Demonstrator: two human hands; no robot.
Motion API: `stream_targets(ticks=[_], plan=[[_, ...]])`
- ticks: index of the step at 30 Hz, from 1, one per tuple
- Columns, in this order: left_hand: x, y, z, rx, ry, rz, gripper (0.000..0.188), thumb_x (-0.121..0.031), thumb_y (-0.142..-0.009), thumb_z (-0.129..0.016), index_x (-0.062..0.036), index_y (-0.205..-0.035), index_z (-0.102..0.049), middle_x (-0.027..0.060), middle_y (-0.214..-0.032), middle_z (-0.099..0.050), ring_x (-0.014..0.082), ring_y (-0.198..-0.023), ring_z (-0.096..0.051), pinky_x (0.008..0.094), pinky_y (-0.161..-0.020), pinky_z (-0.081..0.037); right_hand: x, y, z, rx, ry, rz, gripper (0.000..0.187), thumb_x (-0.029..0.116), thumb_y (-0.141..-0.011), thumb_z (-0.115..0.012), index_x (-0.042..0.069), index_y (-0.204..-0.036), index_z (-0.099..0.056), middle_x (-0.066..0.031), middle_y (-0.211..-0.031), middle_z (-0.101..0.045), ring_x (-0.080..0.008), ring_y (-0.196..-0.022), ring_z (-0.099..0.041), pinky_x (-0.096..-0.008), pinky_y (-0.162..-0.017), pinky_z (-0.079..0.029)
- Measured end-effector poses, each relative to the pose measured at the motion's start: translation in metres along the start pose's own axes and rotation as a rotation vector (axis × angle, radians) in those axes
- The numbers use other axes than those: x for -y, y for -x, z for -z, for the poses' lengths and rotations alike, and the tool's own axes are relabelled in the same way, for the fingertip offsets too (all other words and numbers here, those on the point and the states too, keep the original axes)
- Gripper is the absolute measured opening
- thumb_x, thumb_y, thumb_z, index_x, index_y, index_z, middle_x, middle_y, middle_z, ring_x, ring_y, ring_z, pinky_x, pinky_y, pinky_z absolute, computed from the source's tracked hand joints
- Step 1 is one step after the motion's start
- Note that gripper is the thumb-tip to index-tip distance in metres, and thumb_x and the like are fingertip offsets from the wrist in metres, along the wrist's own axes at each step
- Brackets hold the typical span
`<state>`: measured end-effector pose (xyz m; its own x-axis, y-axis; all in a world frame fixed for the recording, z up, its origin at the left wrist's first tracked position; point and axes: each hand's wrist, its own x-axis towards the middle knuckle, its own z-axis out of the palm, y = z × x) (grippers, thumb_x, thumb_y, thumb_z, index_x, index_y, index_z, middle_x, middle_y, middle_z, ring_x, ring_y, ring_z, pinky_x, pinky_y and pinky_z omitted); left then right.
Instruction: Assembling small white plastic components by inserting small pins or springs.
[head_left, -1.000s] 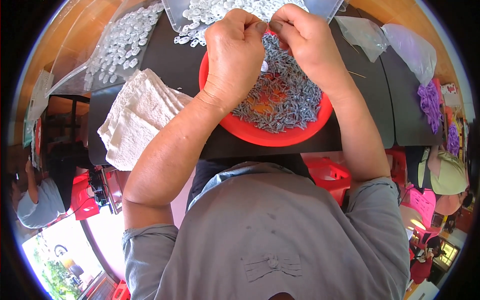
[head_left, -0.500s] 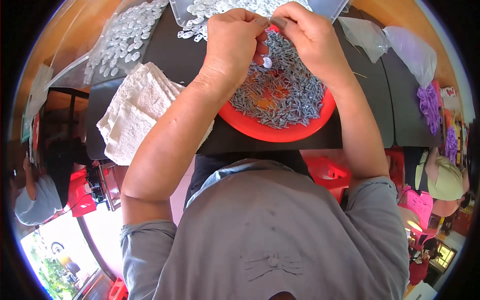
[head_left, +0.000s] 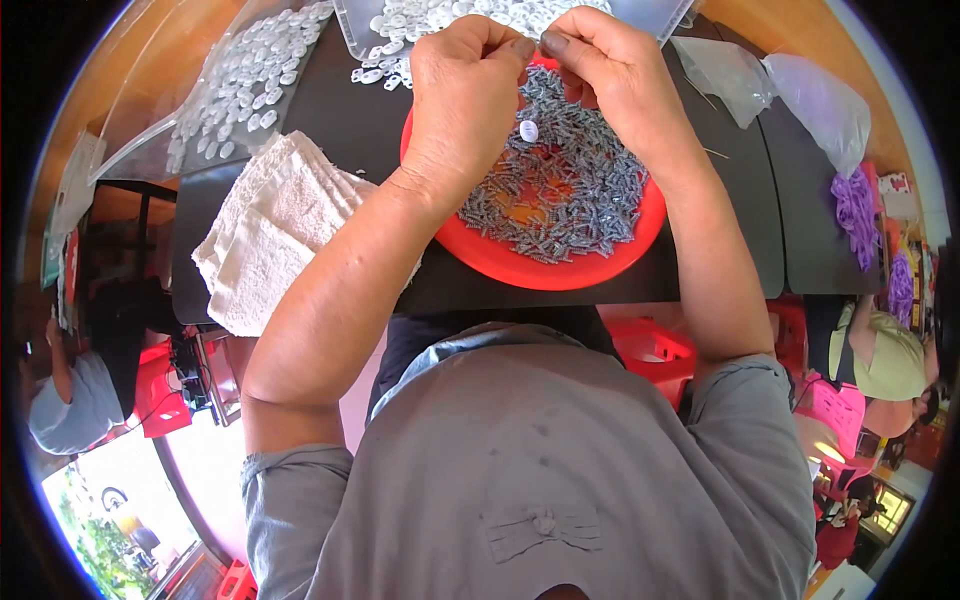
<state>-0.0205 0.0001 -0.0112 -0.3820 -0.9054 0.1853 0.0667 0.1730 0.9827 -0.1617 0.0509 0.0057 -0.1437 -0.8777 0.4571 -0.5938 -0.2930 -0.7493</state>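
Note:
Over the far part of a round red basin (head_left: pixel 545 276), my left hand (head_left: pixel 468 90) and my right hand (head_left: pixel 612 85) meet almost fingertip to fingertip. Both pinch with thumb and finger; whatever lies between the tips is too small or hidden to make out. A heap of small grey ribbed pieces (head_left: pixel 590 215) fills much of the basin, its orange-red bottom showing through. One white oval piece (head_left: pixel 528 131) shows just below my left fingers; whether it hangs from them or lies on the heap, I cannot tell.
Behind my hands stands a clear plastic tub (head_left: pixel 352 30) of white oval pieces. More white pieces (head_left: pixel 245 95) lie on a plastic bag at left. A folded cream towel (head_left: pixel 270 230) rests beside my left forearm. Clear bags (head_left: pixel 822 105) and purple strands (head_left: pixel 856 215) are at right.
My fingertips have shifted slightly and remain close together. The white oval piece has moved a little left and down, and now shows its face more fully.

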Motion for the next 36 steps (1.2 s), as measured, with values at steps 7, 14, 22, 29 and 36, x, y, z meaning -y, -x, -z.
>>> stream_targets(ticks=[7, 14, 22, 29, 36], plan=[[-0.006, 0.003, -0.002, 0.02, -0.015, 0.025, 0.013, -0.006, -0.089, -0.06, 0.0046, -0.082, -0.064, 0.0034, -0.063, -0.057, 0.0088, -0.052, -0.054, 0.0254, -0.046, -0.044, -0.001, 0.004, -0.004, -0.02, 0.011, -0.007, 0.01, 0.004, -0.092, -0.057, -0.003, -0.085, -0.056, -0.0051, -0.067, -0.054, -0.0114, -0.063, -0.051, -0.0275, -0.057, -0.042], [-0.003, -0.001, 0.002, 0.069, 0.207, 0.117, 0.014, -0.008, -0.09, -0.061, 0.0045, -0.087, -0.064, 0.0042, -0.067, -0.059, 0.0111, -0.051, -0.055, 0.0263, -0.045, -0.045, 0.006, 0.006, -0.005, -0.015, -0.058, -0.001, 0.008, 0.005, -0.093, -0.056, -0.002, -0.088, -0.056, -0.0057, -0.071, -0.054, -0.0109, -0.067, -0.051, -0.0281, -0.06, -0.043], [-0.005, -0.004, 0.006, 0.002, 0.275, 0.175, 0.014, -0.008, -0.088, -0.063, 0.0058, -0.089, -0.065, 0.0062, -0.068, -0.059, 0.0131, -0.052, -0.056, 0.027, -0.044, -0.045, 0.003, 0.002, 0.004, -0.063, -0.005, 0.15, 0.004, -0.002, -0.089, -0.058, -0.002, -0.094, -0.058, -0.0071, -0.079, -0.06, -0.0114, -0.076, -0.057, -0.027, -0.067, -0.047], [-0.008, -0.001, 0.005, 0.048, 0.216, 0.178, 0.016, -0.01, -0.091, -0.062, 0.0059, -0.093, -0.065, 0.0066, -0.073, -0.06, 0.0146, -0.058, -0.057, 0.0282, -0.049, -0.045, 0.002, -0.001, 0.004, -0.055, 0.136, 0.37, 0.012, -0.008, -0.083, -0.059, -0.003, -0.094, -0.058, -0.0116, -0.079, -0.063, -0.0202, -0.073, -0.064, -0.0313, -0.066, -0.05], [-0.007, 0.001, 0.002, 0.046, 0.152, 0.142, 0.015, -0.009, -0.091, -0.062, 0.0052, -0.092, -0.066, 0.0063, -0.069, -0.06, 0.0134, -0.056, -0.056, 0.0272, -0.047, -0.045, 0.001, 0.001, 0.0, -0.078, 0.17, 0.386, 0.007, -0.007, -0.084, -0.058, -0.002, -0.09, -0.056, -0.0139, -0.076, -0.06, -0.0231, -0.071, -0.062, -0.0321, -0.064, -0.049]])
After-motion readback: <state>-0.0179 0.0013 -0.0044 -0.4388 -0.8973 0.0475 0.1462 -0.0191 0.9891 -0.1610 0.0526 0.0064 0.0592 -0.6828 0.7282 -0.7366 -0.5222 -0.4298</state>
